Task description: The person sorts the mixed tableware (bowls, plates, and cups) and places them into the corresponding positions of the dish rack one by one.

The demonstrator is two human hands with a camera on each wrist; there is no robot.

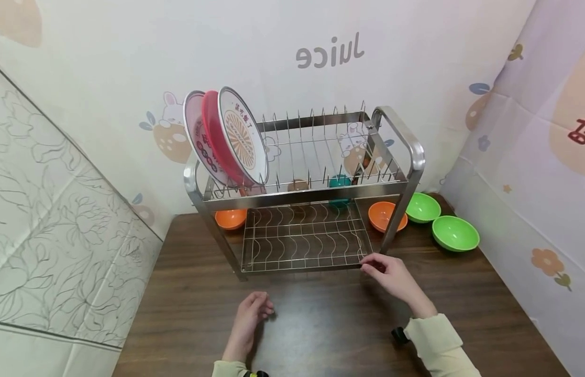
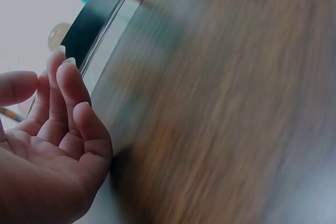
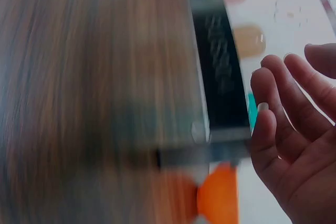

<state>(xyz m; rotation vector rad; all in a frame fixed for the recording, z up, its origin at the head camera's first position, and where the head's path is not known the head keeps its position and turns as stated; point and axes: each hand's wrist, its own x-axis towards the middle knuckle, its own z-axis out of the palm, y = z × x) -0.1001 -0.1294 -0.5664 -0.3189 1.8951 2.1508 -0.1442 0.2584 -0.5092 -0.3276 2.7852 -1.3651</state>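
Your work seems to centre on the two-tier metal dish rack (image 1: 301,197), which stands upright on the tabletop (image 1: 316,319) in front of you. Your right grip (image 1: 390,275) holds nothing; its fingers are loosely bent, with the tips at the front right corner of the lower wire shelf (image 1: 301,269), though you can't tell from here whether they touch it. Your left grip (image 1: 251,317) is empty too, its fingers softly curled, apart from the rack's left leg.

If you steady or shift the rack, bring your left grip up to the matching corner first, so both sides take the load evenly. Keep any push low and slow: the white sunburst-print plate (image 1: 242,137), the red plate (image 1: 213,125) and the printed plate behind it (image 1: 195,128) all lean at the upper left end, so a jolt could rattle them loose. Mind the right leg too; an orange bowl (image 1: 383,215) sits close by it, with two green bowls (image 1: 455,233) farther right.
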